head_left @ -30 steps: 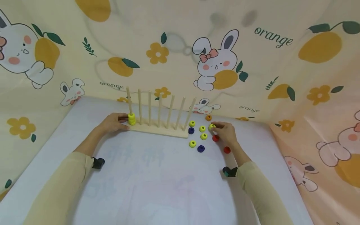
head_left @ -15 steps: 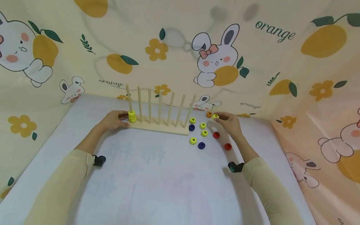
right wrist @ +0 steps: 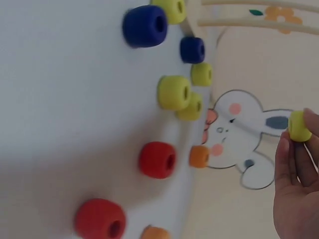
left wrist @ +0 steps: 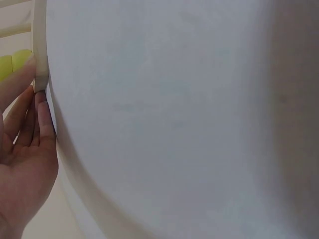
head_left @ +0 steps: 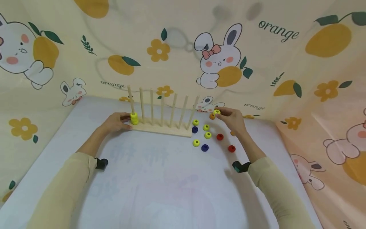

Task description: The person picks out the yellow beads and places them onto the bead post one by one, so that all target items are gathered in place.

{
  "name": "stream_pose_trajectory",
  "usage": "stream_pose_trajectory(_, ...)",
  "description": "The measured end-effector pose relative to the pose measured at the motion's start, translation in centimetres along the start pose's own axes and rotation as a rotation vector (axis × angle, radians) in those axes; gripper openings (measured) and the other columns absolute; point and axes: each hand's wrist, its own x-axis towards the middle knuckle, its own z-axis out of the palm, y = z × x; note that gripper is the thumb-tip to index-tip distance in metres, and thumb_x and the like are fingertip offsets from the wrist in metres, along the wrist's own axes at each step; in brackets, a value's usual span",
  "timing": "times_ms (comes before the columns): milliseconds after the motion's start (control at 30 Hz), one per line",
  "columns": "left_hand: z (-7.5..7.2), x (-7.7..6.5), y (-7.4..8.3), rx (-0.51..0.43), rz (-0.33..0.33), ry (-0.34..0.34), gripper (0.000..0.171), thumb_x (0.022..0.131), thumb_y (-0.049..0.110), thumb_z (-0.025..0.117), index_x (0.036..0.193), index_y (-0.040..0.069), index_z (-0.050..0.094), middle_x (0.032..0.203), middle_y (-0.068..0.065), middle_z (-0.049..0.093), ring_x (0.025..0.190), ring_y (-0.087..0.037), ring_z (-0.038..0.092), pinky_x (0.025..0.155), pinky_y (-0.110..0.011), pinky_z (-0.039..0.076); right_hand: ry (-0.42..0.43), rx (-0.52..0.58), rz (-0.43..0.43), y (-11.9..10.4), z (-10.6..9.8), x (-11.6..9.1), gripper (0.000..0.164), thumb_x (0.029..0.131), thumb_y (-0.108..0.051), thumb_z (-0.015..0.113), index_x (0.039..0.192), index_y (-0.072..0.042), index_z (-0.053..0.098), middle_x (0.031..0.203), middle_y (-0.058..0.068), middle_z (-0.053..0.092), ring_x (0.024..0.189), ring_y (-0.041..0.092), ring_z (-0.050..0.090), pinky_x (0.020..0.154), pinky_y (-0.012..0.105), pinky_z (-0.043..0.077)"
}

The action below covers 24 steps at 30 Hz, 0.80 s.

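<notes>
A wooden peg rack (head_left: pixel 160 129) with several upright pegs stands at the back of the white table. Stacked yellow beads (head_left: pixel 134 119) sit on its leftmost peg. My left hand (head_left: pixel 115 122) grips the left end of the rack's base; in the left wrist view the thumb lies by the yellow beads and the fingers at the base's end. Raised off the table, my right hand (head_left: pixel 233 119) pinches a yellow bead (right wrist: pixel 299 126) between thumb and fingers. Below and left of that hand lie loose yellow beads (head_left: pixel 207 135), blue beads (head_left: pixel 204 148) and red beads (head_left: pixel 220 137).
An orange bead (head_left: pixel 212 116) lies near the back edge, just under the held bead. Another orange bead (right wrist: pixel 155 232) is partly hidden by the right arm in the head view. A patterned cloth (head_left: pixel 177 41) with rabbits and oranges rises behind the table.
My right hand has lifted the yellow bead off the table, moving it back and up, then slightly left over the orange bead. The left hand stays on the rack.
</notes>
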Motion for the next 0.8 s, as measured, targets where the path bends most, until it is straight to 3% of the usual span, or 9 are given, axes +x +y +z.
stream_pose_trajectory(400,0.0,-0.3,0.0,-0.023,0.006,-0.012,0.075,0.087,0.008,0.076,0.147,-0.011,0.036,0.148,-0.03,0.042,0.136,-0.042,0.042,0.115,-0.047,0.035,-0.032,-0.061,-0.141,-4.0,0.0,0.4,0.04,0.091,-0.033,0.073,0.128,-0.017,0.069,0.121,0.005,0.07,0.103,0.019,0.066,0.087,0.026,0.056)
stream_pose_trajectory(800,-0.1,-0.1,-0.1,-0.033,0.013,-0.014,0.076,0.087,0.009,0.077,0.148,-0.01,0.035,0.148,-0.029,0.043,0.136,-0.041,0.042,0.115,-0.046,0.036,-0.052,-0.052,-0.249,-8.1,0.1,0.8,0.039,0.092,-0.024,0.072,0.128,-0.01,0.068,0.117,0.008,0.071,0.1,0.02,0.069,0.085,0.021,0.056)
